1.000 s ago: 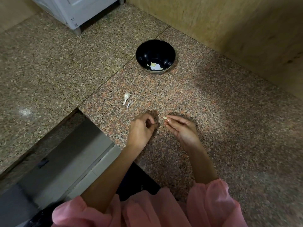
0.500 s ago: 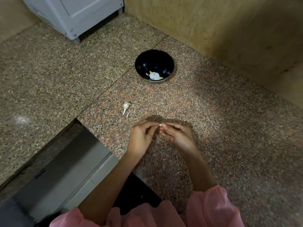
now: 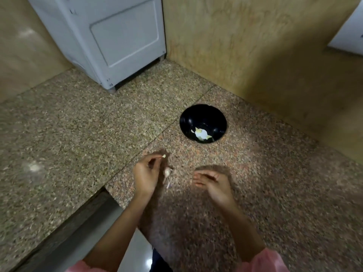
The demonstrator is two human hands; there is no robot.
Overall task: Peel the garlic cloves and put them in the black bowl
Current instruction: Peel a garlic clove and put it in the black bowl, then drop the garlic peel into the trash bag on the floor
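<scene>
My left hand (image 3: 146, 174) pinches a small pale garlic clove (image 3: 163, 156) at its fingertips, raised toward the black bowl (image 3: 203, 122). The bowl stands on the granite counter (image 3: 255, 173) ahead and holds peeled garlic and white skin (image 3: 201, 134). My right hand (image 3: 213, 184) hovers to the right with loosely curled fingers and nothing in it. An unpeeled clove (image 3: 167, 172) and a scrap of skin (image 3: 168, 184) lie on the counter between my hands, right by my left palm. The view is blurred by motion.
A white appliance (image 3: 110, 40) stands at the back left on the counter. A yellowish wall (image 3: 255, 46) runs behind the bowl. The counter's edge drops to a grey surface (image 3: 82, 232) at lower left.
The hands have come apart. My left hand has taken the small clove and lifted it toward the bowl; my right hand has let go. The camera has tilted up.
</scene>
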